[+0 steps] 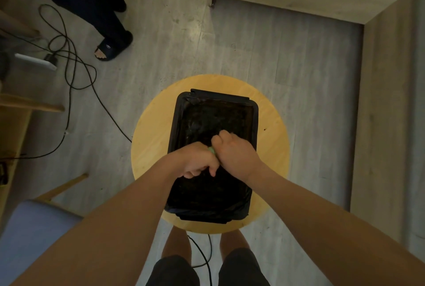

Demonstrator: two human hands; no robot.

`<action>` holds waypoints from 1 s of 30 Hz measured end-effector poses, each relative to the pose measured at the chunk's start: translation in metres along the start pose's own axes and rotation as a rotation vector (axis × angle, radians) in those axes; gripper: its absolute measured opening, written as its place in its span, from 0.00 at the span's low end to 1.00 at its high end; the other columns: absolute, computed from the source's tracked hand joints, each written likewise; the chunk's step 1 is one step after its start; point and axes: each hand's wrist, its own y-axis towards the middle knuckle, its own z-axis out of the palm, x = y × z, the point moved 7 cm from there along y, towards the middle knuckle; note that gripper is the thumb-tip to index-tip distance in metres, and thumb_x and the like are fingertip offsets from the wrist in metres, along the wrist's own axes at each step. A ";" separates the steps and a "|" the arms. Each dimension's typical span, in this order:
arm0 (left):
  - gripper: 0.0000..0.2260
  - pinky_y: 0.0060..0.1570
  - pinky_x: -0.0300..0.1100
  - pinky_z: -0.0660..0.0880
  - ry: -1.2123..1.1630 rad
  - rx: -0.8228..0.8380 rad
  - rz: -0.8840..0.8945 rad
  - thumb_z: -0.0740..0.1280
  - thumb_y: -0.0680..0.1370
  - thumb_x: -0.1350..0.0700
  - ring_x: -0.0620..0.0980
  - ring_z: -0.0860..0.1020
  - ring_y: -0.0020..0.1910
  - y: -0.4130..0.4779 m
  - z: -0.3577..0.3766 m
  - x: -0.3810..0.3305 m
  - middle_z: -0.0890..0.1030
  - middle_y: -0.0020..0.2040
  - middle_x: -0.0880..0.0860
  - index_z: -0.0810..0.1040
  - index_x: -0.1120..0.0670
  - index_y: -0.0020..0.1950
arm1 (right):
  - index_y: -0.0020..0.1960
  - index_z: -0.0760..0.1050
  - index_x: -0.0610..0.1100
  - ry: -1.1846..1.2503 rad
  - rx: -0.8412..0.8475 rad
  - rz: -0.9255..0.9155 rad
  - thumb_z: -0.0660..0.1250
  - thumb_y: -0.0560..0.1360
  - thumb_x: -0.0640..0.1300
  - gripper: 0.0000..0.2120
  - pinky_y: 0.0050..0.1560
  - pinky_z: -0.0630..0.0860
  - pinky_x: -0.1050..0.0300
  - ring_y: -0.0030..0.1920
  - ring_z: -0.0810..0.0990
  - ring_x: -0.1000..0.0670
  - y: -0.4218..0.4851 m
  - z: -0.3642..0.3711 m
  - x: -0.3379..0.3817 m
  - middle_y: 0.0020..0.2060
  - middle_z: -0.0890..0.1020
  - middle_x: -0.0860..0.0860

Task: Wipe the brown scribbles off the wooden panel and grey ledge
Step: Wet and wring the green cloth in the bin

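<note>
Both my hands meet over a black tray [252,124] that stands on a round wooden stool [151,129]. A small pale green thing [212,150], mostly hidden, shows between them. My left hand [197,162] has its fingers curled down beside it, and my right hand [235,154] is closed over it from the right. A light wooden panel [381,106] runs down the right side and across the top right. Below it lies a grey surface [287,55]. I see no brown scribbles from here.
Black cables [69,60] trail over the floor at the left, near a white power strip [34,61]. Another person's legs and sandalled foot [110,46] stand at the upper left. A blue-grey chair seat [30,235] is at the lower left. My own legs are below the stool.
</note>
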 end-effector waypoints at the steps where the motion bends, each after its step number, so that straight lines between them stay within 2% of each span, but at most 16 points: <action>1: 0.15 0.27 0.41 0.56 0.026 -0.020 0.029 0.71 0.68 0.64 0.50 0.63 0.25 0.002 0.000 0.002 0.65 0.27 0.51 0.65 0.54 0.33 | 0.53 0.75 0.40 0.022 0.037 0.012 0.73 0.73 0.38 0.11 0.32 0.75 0.51 0.40 0.80 0.43 0.001 0.004 0.000 0.50 0.76 0.42; 2: 0.12 0.27 0.42 0.63 0.116 -0.084 0.092 0.72 0.70 0.62 0.51 0.70 0.28 0.005 -0.002 0.002 0.71 0.30 0.51 0.68 0.54 0.35 | 0.56 0.75 0.40 0.059 0.098 0.042 0.72 0.75 0.38 0.11 0.36 0.77 0.50 0.43 0.80 0.43 0.002 0.008 -0.002 0.55 0.74 0.43; 4: 0.10 0.36 0.46 0.75 0.348 -0.263 0.249 0.72 0.73 0.57 0.54 0.79 0.41 0.004 -0.004 -0.002 0.79 0.43 0.53 0.72 0.55 0.47 | 0.57 0.75 0.41 0.173 0.205 0.104 0.71 0.75 0.40 0.12 0.43 0.80 0.47 0.45 0.81 0.42 0.004 0.013 -0.010 0.58 0.73 0.44; 6: 0.23 0.42 0.51 0.78 0.493 -0.432 0.395 0.71 0.74 0.56 0.58 0.80 0.48 -0.007 -0.005 -0.005 0.76 0.56 0.54 0.67 0.57 0.66 | 0.52 0.76 0.43 0.346 0.322 0.171 0.70 0.75 0.42 0.07 0.47 0.80 0.47 0.48 0.82 0.41 0.004 0.017 -0.016 0.52 0.79 0.44; 8: 0.34 0.46 0.54 0.79 0.559 -0.598 0.527 0.71 0.76 0.56 0.59 0.78 0.55 -0.022 -0.004 -0.006 0.69 0.68 0.55 0.59 0.55 0.78 | 0.48 0.77 0.45 0.506 0.471 0.241 0.71 0.76 0.44 0.05 0.44 0.79 0.51 0.45 0.82 0.44 0.004 0.021 -0.017 0.45 0.82 0.46; 10: 0.35 0.50 0.55 0.81 0.647 -0.698 0.677 0.70 0.76 0.59 0.60 0.75 0.63 -0.033 0.002 -0.007 0.63 0.75 0.55 0.59 0.54 0.81 | 0.45 0.77 0.45 0.648 0.618 0.365 0.75 0.74 0.46 0.07 0.35 0.74 0.55 0.37 0.79 0.48 0.001 0.021 -0.018 0.39 0.81 0.48; 12: 0.38 0.56 0.53 0.80 0.726 -0.650 0.749 0.71 0.76 0.61 0.60 0.72 0.68 -0.032 0.007 -0.005 0.62 0.76 0.55 0.57 0.53 0.83 | 0.41 0.74 0.44 0.823 0.739 0.511 0.76 0.72 0.46 0.11 0.28 0.66 0.58 0.28 0.71 0.50 -0.005 0.019 -0.015 0.32 0.75 0.49; 14: 0.41 0.57 0.48 0.78 0.748 -0.590 0.788 0.73 0.76 0.62 0.58 0.73 0.64 -0.032 0.007 -0.007 0.65 0.72 0.55 0.54 0.50 0.84 | 0.42 0.72 0.45 0.928 0.810 0.550 0.75 0.73 0.46 0.12 0.26 0.60 0.59 0.25 0.65 0.51 -0.012 0.014 -0.007 0.30 0.70 0.50; 17: 0.42 0.48 0.44 0.75 0.703 -0.622 0.787 0.74 0.75 0.61 0.54 0.76 0.52 -0.037 -0.006 -0.019 0.72 0.61 0.56 0.57 0.49 0.84 | 0.41 0.72 0.46 0.964 0.731 0.539 0.72 0.72 0.45 0.09 0.25 0.60 0.62 0.25 0.66 0.53 -0.013 0.003 0.002 0.27 0.70 0.52; 19: 0.35 0.47 0.50 0.78 0.792 -0.664 0.707 0.73 0.76 0.59 0.56 0.78 0.50 -0.038 -0.012 -0.028 0.75 0.58 0.57 0.63 0.51 0.81 | 0.38 0.73 0.45 0.917 0.660 0.509 0.71 0.72 0.44 0.08 0.26 0.64 0.61 0.25 0.69 0.52 -0.011 -0.003 0.002 0.27 0.72 0.51; 21: 0.22 0.43 0.54 0.78 0.967 -0.668 0.617 0.69 0.78 0.58 0.60 0.81 0.48 -0.037 -0.011 -0.036 0.78 0.54 0.58 0.71 0.55 0.71 | 0.36 0.73 0.44 0.719 0.598 0.369 0.72 0.72 0.45 0.10 0.29 0.68 0.56 0.30 0.75 0.49 -0.007 -0.007 0.000 0.29 0.75 0.50; 22: 0.16 0.40 0.53 0.77 1.031 -0.658 0.581 0.68 0.78 0.58 0.61 0.82 0.46 -0.037 -0.010 -0.038 0.79 0.52 0.58 0.73 0.56 0.65 | 0.35 0.73 0.44 0.615 0.561 0.305 0.72 0.72 0.45 0.11 0.32 0.70 0.54 0.32 0.77 0.49 -0.006 -0.009 0.000 0.30 0.76 0.49; 25: 0.05 0.36 0.49 0.73 1.094 -0.581 0.481 0.66 0.79 0.57 0.58 0.80 0.42 -0.034 -0.008 -0.043 0.78 0.44 0.54 0.73 0.55 0.52 | 0.36 0.73 0.46 0.408 0.418 0.242 0.70 0.74 0.47 0.10 0.34 0.72 0.52 0.35 0.78 0.48 -0.004 -0.013 0.000 0.33 0.78 0.50; 28: 0.03 0.34 0.47 0.75 0.978 -0.465 0.350 0.67 0.76 0.56 0.52 0.77 0.36 -0.026 -0.008 -0.038 0.76 0.38 0.50 0.75 0.52 0.43 | 0.45 0.77 0.46 0.195 0.279 0.209 0.66 0.78 0.46 0.05 0.38 0.76 0.51 0.39 0.80 0.45 -0.004 -0.017 0.005 0.39 0.80 0.50; 30: 0.02 0.33 0.46 0.76 0.858 -0.367 0.282 0.67 0.74 0.55 0.52 0.78 0.35 -0.020 -0.005 -0.030 0.78 0.37 0.51 0.76 0.51 0.42 | 0.54 0.76 0.44 0.062 0.198 0.154 0.62 0.81 0.43 0.06 0.38 0.75 0.50 0.43 0.82 0.43 -0.004 -0.022 0.011 0.44 0.82 0.47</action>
